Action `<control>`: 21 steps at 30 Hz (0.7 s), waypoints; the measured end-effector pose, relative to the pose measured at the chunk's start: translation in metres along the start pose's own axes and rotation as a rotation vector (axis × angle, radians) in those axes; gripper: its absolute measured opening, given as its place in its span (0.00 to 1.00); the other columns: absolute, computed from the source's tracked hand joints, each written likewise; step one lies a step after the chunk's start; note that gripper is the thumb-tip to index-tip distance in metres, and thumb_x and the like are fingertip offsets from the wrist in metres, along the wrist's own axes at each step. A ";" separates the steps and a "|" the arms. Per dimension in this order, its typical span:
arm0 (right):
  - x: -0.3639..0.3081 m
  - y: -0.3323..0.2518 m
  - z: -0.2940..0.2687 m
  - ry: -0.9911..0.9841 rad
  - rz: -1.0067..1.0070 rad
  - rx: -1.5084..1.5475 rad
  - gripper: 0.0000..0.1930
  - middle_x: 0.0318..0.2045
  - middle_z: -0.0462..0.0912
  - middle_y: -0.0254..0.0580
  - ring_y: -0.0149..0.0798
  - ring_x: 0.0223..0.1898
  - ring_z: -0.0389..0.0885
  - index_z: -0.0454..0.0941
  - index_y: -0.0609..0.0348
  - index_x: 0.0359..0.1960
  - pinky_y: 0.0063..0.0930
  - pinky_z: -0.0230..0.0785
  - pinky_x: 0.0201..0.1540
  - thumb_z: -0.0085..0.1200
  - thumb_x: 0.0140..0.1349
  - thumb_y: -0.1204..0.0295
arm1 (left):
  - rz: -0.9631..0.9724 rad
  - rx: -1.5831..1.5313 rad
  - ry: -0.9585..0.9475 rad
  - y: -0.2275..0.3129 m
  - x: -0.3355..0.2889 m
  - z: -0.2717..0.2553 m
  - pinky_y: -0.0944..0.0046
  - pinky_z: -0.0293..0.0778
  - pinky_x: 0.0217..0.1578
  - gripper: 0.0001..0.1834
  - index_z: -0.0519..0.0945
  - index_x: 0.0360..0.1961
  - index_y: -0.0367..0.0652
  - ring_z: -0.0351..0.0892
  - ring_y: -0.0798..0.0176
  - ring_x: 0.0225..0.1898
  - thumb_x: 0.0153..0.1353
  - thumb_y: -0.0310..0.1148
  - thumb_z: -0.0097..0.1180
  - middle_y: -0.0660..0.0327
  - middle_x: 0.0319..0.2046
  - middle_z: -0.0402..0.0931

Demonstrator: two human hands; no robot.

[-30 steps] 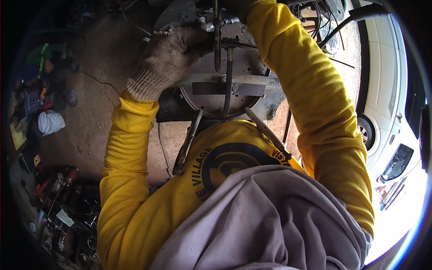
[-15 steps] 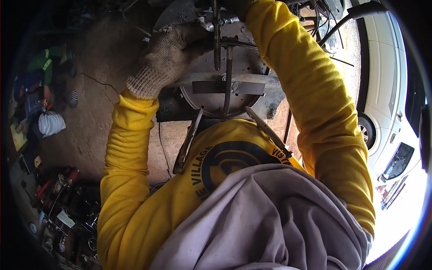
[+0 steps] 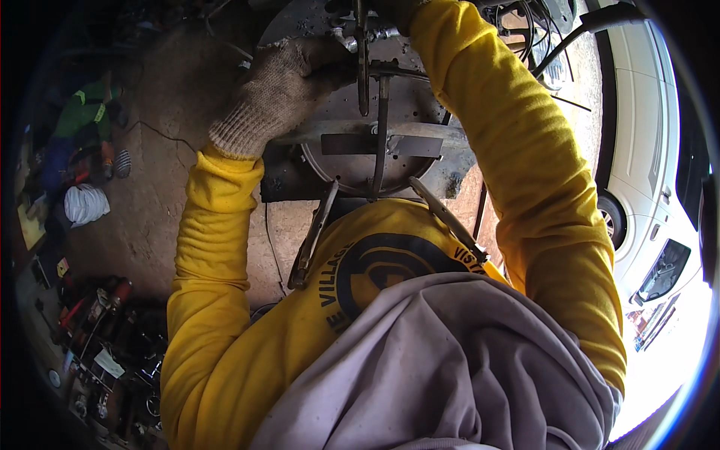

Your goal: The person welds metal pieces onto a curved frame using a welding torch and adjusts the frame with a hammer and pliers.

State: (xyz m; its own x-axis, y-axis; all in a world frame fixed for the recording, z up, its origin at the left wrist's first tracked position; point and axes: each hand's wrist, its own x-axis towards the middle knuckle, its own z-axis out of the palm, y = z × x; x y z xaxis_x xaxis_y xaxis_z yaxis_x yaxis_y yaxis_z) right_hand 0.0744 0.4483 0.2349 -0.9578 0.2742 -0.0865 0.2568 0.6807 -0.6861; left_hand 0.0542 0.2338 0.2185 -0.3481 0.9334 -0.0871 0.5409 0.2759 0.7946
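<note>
Curling partway, the gloved left hand (image 3: 279,88) sits just left of a metal rod (image 3: 363,84), over a perforated metal plate (image 3: 409,105); its hold cannot be told. Neither openness nor hold can be told for the shadowed right hand (image 3: 397,12).

White-bodied vehicle (image 3: 639,172) stands at right; white crumpled bundle (image 3: 86,204) lies at left, near green-clad person (image 3: 81,120); thin dark cable (image 3: 166,136) crosses brown floor (image 3: 142,232).
</note>
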 end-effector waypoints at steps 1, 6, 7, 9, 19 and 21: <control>0.000 0.000 0.000 -0.015 0.003 -0.061 0.19 0.39 0.85 0.53 0.46 0.38 0.84 0.80 0.63 0.52 0.39 0.75 0.41 0.41 0.75 0.63 | -0.004 0.016 -0.006 0.002 0.001 0.000 0.59 0.78 0.52 0.16 0.82 0.53 0.38 0.85 0.54 0.49 0.65 0.30 0.59 0.50 0.49 0.84; 0.000 0.007 0.007 -0.045 -0.046 0.293 0.18 0.38 0.85 0.54 0.47 0.36 0.85 0.79 0.62 0.55 0.39 0.75 0.37 0.41 0.74 0.66 | 0.005 -0.025 0.014 -0.006 -0.001 0.003 0.60 0.78 0.52 0.17 0.82 0.54 0.39 0.85 0.55 0.49 0.66 0.31 0.60 0.51 0.49 0.84; 0.001 0.011 0.007 -0.014 -0.234 0.178 0.18 0.38 0.85 0.55 0.47 0.37 0.85 0.78 0.61 0.56 0.39 0.75 0.37 0.41 0.74 0.67 | 0.015 -0.057 0.022 -0.008 -0.002 0.004 0.60 0.78 0.52 0.16 0.82 0.54 0.40 0.85 0.55 0.50 0.66 0.32 0.60 0.52 0.49 0.84; 0.009 0.010 0.007 -0.008 -0.179 0.059 0.18 0.38 0.85 0.55 0.47 0.37 0.85 0.78 0.61 0.56 0.39 0.75 0.37 0.41 0.74 0.67 | 0.019 -0.053 0.018 -0.007 -0.001 0.004 0.60 0.78 0.52 0.16 0.82 0.54 0.40 0.85 0.55 0.50 0.66 0.32 0.60 0.52 0.49 0.84; 0.012 0.009 0.008 -0.014 -0.146 -0.220 0.16 0.37 0.85 0.56 0.50 0.36 0.85 0.78 0.62 0.52 0.40 0.75 0.36 0.41 0.75 0.66 | -0.016 -0.036 0.013 -0.004 -0.001 0.005 0.60 0.78 0.53 0.16 0.82 0.54 0.40 0.84 0.56 0.50 0.67 0.31 0.59 0.52 0.50 0.83; 0.010 0.013 0.010 0.026 -0.216 -0.283 0.16 0.36 0.85 0.55 0.49 0.36 0.85 0.79 0.61 0.52 0.40 0.75 0.36 0.41 0.74 0.67 | -0.001 -0.021 0.015 -0.002 -0.001 0.003 0.60 0.78 0.54 0.16 0.82 0.54 0.39 0.84 0.56 0.50 0.67 0.30 0.59 0.52 0.50 0.83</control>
State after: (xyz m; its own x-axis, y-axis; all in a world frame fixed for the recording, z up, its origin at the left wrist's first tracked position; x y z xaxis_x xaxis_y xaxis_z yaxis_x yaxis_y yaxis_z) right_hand 0.0667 0.4533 0.2179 -0.9912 0.1183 0.0600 0.0778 0.8850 -0.4591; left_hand 0.0556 0.2327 0.2149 -0.3599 0.9297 -0.0790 0.5243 0.2715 0.8071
